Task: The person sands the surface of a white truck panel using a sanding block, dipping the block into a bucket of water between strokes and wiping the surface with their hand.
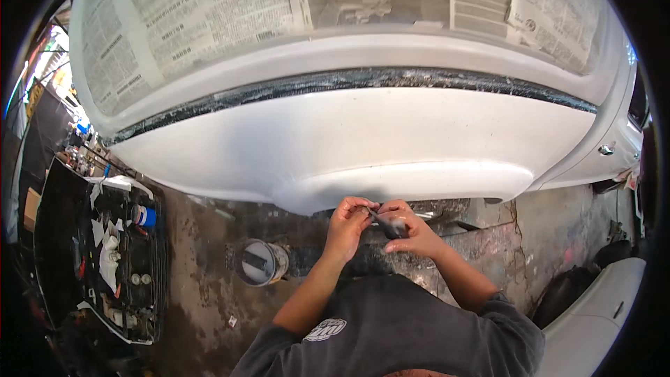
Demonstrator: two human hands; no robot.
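Stained workshop floor (202, 293) spread beneath a person in a dark grey T-shirt (412, 321). Just beyond the chest, both hands met around a small dark grey piece (391, 231), perhaps folded sandpaper; its exact kind could not be told. The left hand (344, 230) had thumb and fingertips closed together on its left end. The right hand (417, 233) curved around the other end, fingers over it and thumb lower, the grip only partly closed. It looked light, thin and probably bendable, possibly slippery if wet, and easier to control with a pinch at each end than from the middle. Left of the hands stood a bucket (282, 263) with a dark block inside. Farther left, what seemed a vehicle's open front held a blue tin (144, 216) and white paper scraps (109, 265). Ahead of the hands ran a broad white car panel (405, 129), edged by a scuffed black strip (335, 82), and beyond it newspaper (209, 10) masked the glass area
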